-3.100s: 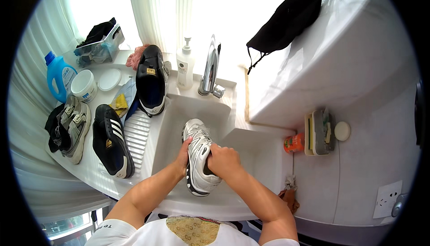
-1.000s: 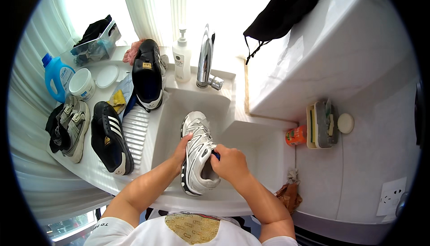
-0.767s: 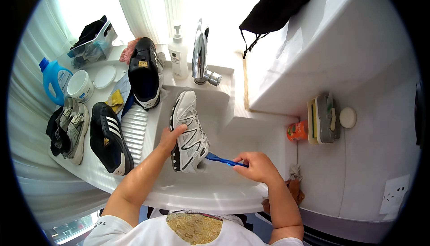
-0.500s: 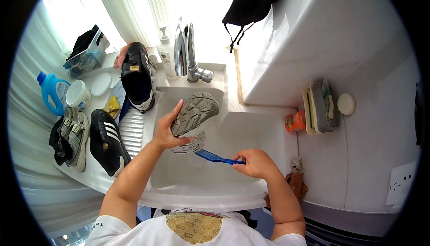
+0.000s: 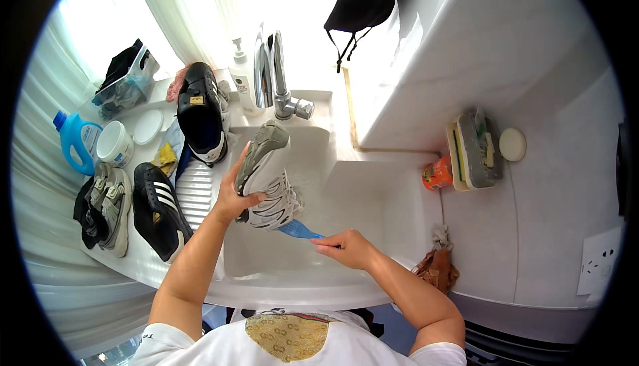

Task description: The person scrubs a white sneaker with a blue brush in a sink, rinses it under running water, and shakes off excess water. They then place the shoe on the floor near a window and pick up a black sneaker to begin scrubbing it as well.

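Observation:
Over the white sink basin [image 5: 313,266], my left hand [image 5: 231,199] grips a white and grey sneaker [image 5: 269,189]. The shoe is tilted on its side, with its grey sole turned to the left and its laced upper toward the right. My right hand [image 5: 347,249] is closed round the handle of a blue brush [image 5: 298,229]. The brush head meets the lower end of the shoe; whether its bristles press on it I cannot tell. Behind the shoe stands a chrome faucet [image 5: 283,79].
On the left ledge are two black shoes with white stripes [image 5: 203,116], a grey sneaker [image 5: 114,206], a blue detergent bottle [image 5: 81,143], a white tub [image 5: 116,144] and a clear bin [image 5: 130,86]. A white pump bottle [image 5: 245,86] stands by the faucet. To the right sit an orange container [image 5: 437,173] and a sponge holder [image 5: 474,153].
The sneaker has been turned so its upper shows more and its sole less, and it has shifted slightly left. My right hand has brought the brush leftward to the shoe.

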Demonstrator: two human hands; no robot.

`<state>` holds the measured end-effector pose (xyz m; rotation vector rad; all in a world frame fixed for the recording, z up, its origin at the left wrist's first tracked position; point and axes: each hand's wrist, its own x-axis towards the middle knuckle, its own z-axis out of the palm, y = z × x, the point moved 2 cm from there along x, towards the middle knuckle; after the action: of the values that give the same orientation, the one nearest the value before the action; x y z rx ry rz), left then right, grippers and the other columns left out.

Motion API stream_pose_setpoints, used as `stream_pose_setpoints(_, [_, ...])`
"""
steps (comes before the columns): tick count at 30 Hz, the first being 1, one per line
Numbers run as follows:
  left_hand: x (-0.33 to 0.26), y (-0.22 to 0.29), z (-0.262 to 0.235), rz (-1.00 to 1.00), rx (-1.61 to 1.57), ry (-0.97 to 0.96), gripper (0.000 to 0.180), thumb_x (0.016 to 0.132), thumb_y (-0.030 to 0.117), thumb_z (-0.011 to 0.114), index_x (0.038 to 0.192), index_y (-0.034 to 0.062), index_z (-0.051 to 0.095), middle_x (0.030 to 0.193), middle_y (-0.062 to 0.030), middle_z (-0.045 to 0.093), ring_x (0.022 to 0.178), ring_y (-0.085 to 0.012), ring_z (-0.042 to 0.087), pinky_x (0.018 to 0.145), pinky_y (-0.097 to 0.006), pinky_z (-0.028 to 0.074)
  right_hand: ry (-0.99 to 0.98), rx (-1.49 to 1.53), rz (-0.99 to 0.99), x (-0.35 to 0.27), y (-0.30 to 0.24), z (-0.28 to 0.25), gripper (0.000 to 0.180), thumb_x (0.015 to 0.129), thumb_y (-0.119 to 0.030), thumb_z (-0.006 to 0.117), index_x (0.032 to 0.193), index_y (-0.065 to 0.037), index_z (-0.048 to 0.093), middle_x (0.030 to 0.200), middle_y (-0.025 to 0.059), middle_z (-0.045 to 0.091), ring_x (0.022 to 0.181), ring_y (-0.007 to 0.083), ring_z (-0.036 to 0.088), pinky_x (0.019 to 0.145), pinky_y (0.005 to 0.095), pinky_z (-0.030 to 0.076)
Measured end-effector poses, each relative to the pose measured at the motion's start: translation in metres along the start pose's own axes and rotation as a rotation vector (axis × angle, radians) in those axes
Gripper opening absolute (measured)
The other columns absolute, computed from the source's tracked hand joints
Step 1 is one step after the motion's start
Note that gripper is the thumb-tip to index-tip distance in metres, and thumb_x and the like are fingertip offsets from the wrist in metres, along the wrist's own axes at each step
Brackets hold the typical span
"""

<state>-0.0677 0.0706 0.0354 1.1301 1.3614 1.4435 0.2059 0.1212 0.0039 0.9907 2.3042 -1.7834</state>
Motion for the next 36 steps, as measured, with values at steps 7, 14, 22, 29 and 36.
stream_pose_setpoints(7, [-0.004,-0.053,0.037,0.068,0.127,0.0,0.11,0.056,0.017,0.083,0.145,0.0062,0.019,0.134,-0.013,0.044,0.122,-0.0234,0.043,0.103,-0.033,0.032,0.1,-0.421,-0.002,0.033,0.034,0.003,0.037,0.088,-0.03,0.058,0.124,-0.023,0.057,0.086,0.0117,0.067,0.075,0.0228,0.061,0.072,0.0337,0.048])
stream_pose_setpoints(14, [-0.012,-0.107,0.055,-0.167,-0.236,0.175,0.113,0.063,0.009,0.079,0.146,0.0069,0.003,0.142,-0.014,0.031,0.129,-0.0232,0.034,0.105,-0.035,0.03,0.056,-0.719,0.091,0.043,0.091,-0.015,0.034,0.088,-0.033,0.053,0.121,-0.027,0.058,0.089,0.0131,0.066,0.082,0.0291,0.062,0.077,0.0391,0.049])
stream_pose_setpoints(22, [-0.009,-0.125,0.034,-0.355,-0.458,0.062,0.099,0.063,0.007,0.076,0.145,0.0057,0.019,0.132,-0.0094,0.045,0.121,-0.0215,0.044,0.102,-0.035,0.033,-0.111,-0.322,0.082,0.046,0.092,0.016,0.033,0.09,-0.026,0.054,0.122,-0.018,0.06,0.069,0.0086,0.059,0.058,0.0185,0.054,0.057,0.0311,0.045])
stream_pose_setpoints(29, [-0.011,-0.128,0.034,-0.349,-0.488,0.114,0.091,0.064,0.005,0.076,0.141,0.0048,0.028,0.129,-0.0093,0.048,0.116,-0.0215,0.047,0.1,-0.035,0.036,0.116,-1.029,-0.189,0.046,0.07,-0.008,0.035,0.09,-0.022,0.048,0.124,-0.022,0.056,0.075,0.0124,0.062,0.074,0.0291,0.063,0.064,0.0408,0.05])
stream_pose_setpoints(36, [-0.006,-0.124,0.032,-0.361,-0.476,0.172,0.062,0.066,0.007,0.074,0.121,0.0012,0.047,0.11,-0.0118,0.059,0.101,-0.0247,0.057,0.091,-0.038,0.045,0.1,-0.753,-0.221,0.04,0.084,0.006,0.033,0.087,-0.025,0.053,0.12,-0.026,0.058,0.063,0.0068,0.058,0.055,0.0253,0.059,0.051,0.0417,0.047])
